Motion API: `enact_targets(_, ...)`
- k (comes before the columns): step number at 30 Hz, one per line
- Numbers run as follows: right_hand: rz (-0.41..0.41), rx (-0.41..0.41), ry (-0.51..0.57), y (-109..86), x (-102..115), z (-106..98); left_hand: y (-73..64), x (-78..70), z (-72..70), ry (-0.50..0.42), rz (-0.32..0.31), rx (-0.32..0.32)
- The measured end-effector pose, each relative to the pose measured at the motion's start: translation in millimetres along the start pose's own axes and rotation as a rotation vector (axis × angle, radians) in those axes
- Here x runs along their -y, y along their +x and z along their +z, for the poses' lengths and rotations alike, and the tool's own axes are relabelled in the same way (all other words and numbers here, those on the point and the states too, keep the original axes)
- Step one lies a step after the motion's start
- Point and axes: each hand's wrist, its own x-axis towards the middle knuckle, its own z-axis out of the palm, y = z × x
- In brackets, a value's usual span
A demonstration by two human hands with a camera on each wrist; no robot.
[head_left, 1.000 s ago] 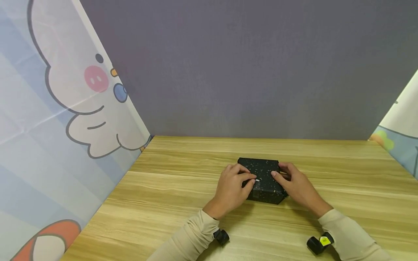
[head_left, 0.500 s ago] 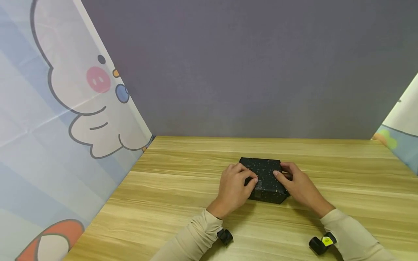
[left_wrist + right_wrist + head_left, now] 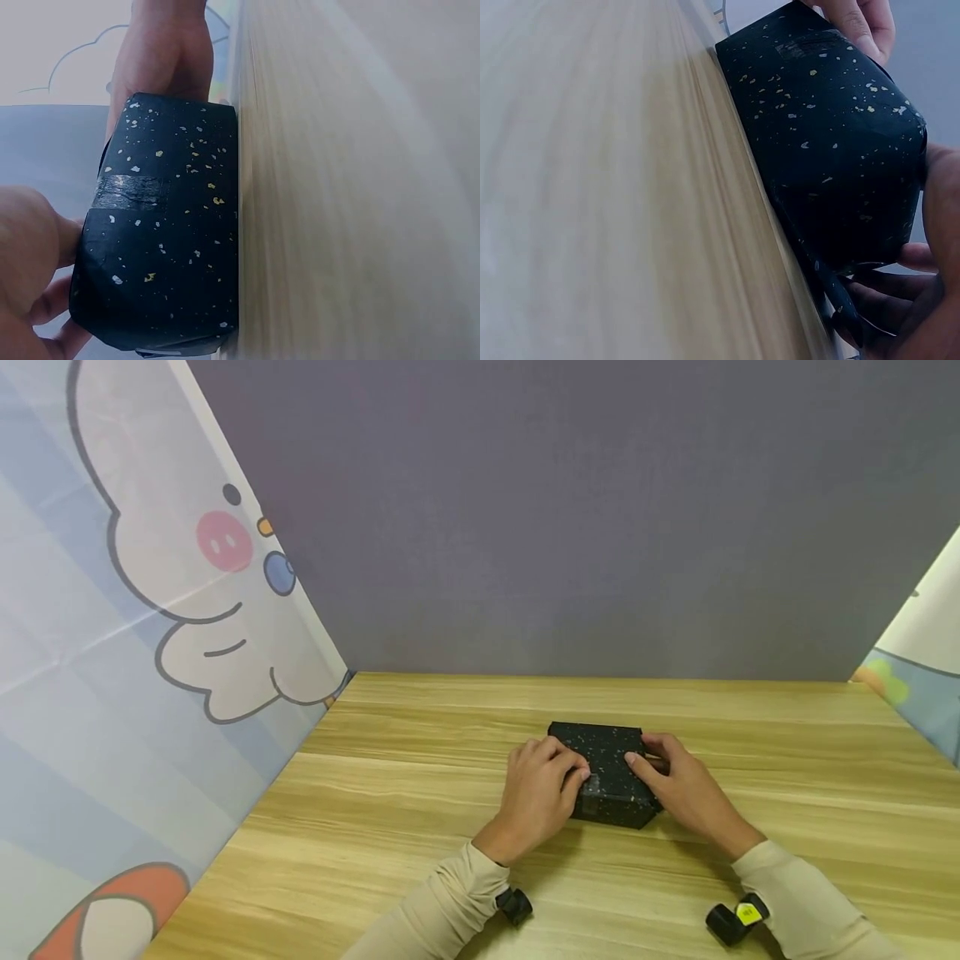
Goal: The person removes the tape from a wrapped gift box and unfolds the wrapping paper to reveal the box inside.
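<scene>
A box wrapped in black paper with gold and white flecks (image 3: 611,764) lies on the table. A strip of clear tape (image 3: 131,193) runs over its near upper edge. My left hand (image 3: 536,789) grips the box's left part, its thumb and index fingertip close together on top, beside the tape. From the right, my right hand (image 3: 690,785) holds the other end, with the thumb on the top face and the fingers behind the end. A loose paper flap (image 3: 821,281) sticks out low at that right end, by the right fingers (image 3: 881,296).
The wood-grain table (image 3: 420,760) extends around the box on all sides. A grey panel (image 3: 570,527) rises at its back edge. A cartoon-printed cloth (image 3: 150,693) hangs on the left. Black cameras are strapped at both wrists.
A small white glint at my left fingertips, seen a second ago, no longer shows. Both hands and the box stay nearly in place; the head view shifts slightly.
</scene>
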Motion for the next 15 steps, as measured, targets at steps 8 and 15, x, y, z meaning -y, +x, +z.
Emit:
enact_targets(8,0.004,-0.003,-0.001,-0.8,0.4,-0.2,0.5,0.8,-1.8,0.015,0.04,-0.001)
enact_targets(15,-0.004,-0.002,-0.001,0.1,-0.8,-1.1,2.4,1.5,-3.5,0.048,0.103,-0.027)
